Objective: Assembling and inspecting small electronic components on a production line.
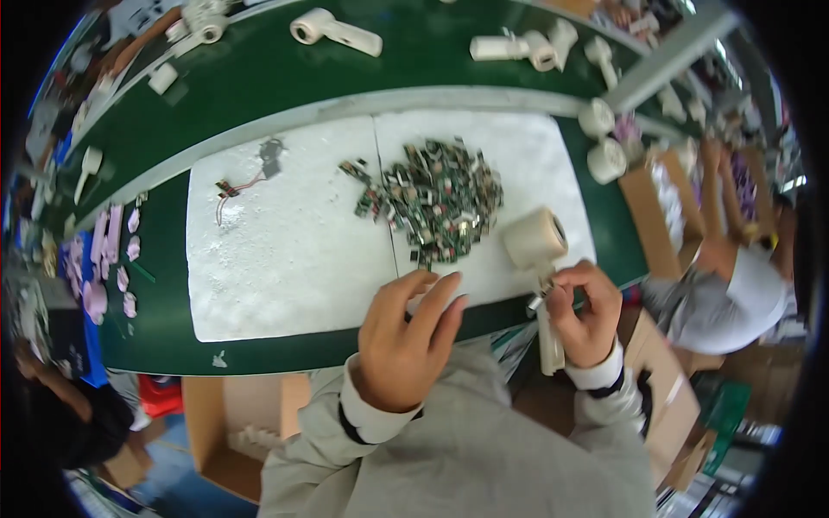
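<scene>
The cream plastic device (pixel 531 240), a smooth drum with a slim handle, is at the near right edge of the foam (pixel 268 293). The right hand (pixel 591 311) grips it at the neck, thumb and bent forefinger brought together. The left hand (pixel 406 345) has loosely curled, parted fingers, with nothing visible in them, just below a jagged heap of small green boards (pixel 445 203). The foam is white and grainy, on a smooth green table (pixel 151 324).
</scene>
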`<state>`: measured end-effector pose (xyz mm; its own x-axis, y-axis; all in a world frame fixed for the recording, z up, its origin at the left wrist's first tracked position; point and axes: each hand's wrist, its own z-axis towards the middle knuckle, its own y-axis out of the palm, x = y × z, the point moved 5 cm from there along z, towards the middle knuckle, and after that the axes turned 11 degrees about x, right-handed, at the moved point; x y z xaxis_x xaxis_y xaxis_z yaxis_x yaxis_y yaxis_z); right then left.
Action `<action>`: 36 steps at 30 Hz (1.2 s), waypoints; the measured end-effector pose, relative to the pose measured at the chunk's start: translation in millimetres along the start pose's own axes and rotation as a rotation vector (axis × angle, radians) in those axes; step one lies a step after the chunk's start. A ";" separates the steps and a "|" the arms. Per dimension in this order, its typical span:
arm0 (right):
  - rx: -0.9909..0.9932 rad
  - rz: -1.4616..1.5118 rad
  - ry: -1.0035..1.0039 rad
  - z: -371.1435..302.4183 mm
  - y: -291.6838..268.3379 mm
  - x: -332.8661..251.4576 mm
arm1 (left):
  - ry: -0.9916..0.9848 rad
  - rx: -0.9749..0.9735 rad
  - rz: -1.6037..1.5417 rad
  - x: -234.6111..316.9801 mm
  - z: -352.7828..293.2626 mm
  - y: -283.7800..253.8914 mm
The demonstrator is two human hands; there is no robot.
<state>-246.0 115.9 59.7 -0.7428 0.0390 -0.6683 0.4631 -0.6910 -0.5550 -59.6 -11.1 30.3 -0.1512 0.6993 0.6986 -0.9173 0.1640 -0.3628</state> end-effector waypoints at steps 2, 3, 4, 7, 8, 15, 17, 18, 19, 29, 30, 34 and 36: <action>0.090 0.173 0.182 -4.4 -3.9 14.1 | -0.007 0.034 0.055 -6.2 2.3 -5.0; 0.199 0.362 0.418 -4.2 -5.3 26.8 | -0.027 0.014 0.087 -8.8 2.7 -6.5; 0.186 0.347 0.391 1.5 -7.7 33.5 | -0.042 -0.018 0.116 -11.7 2.5 -6.5; 0.180 0.195 0.303 30.8 -29.7 60.7 | -0.063 -0.006 0.138 -21.4 -1.4 -8.1; 0.177 0.193 0.292 42.3 -34.8 61.3 | -0.064 0.013 0.124 -23.2 -4.1 -7.1; -0.050 0.335 0.333 167.0 27.7 19.6 | -0.058 0.044 0.017 -35.1 -4.2 -7.9; -0.127 0.362 0.349 203.7 63.1 27.3 | -0.056 0.063 -0.026 -35.1 -1.9 -10.8; -0.141 0.311 0.366 221.8 81.8 27.1 | -0.050 0.070 -0.021 -34.3 -2.2 -12.5; -0.160 0.262 0.382 238.3 102.8 26.6 | -0.063 0.079 -0.042 -34.0 -4.2 -11.8; -0.538 -0.080 -0.158 365.4 299.0 -72.2 | -0.099 0.129 -0.095 -37.5 -15.8 -5.0; -0.556 -0.070 -0.165 370.0 302.6 -83.5 | -0.113 0.139 -0.082 -37.8 -17.4 -7.2; -0.567 0.286 -0.216 372.5 299.6 -132.6 | -0.049 0.174 -0.101 -37.3 -15.6 -13.0; -0.669 0.052 -0.300 347.5 299.5 -151.6 | -0.065 0.178 -0.132 -38.9 -19.2 -15.1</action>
<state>-162.8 -347.8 166.9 -0.7679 -0.2472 -0.5910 0.6261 -0.0941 -0.7741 -32.8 -27.4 -3.2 -0.0437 0.6331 0.7729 -0.9804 0.1215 -0.1549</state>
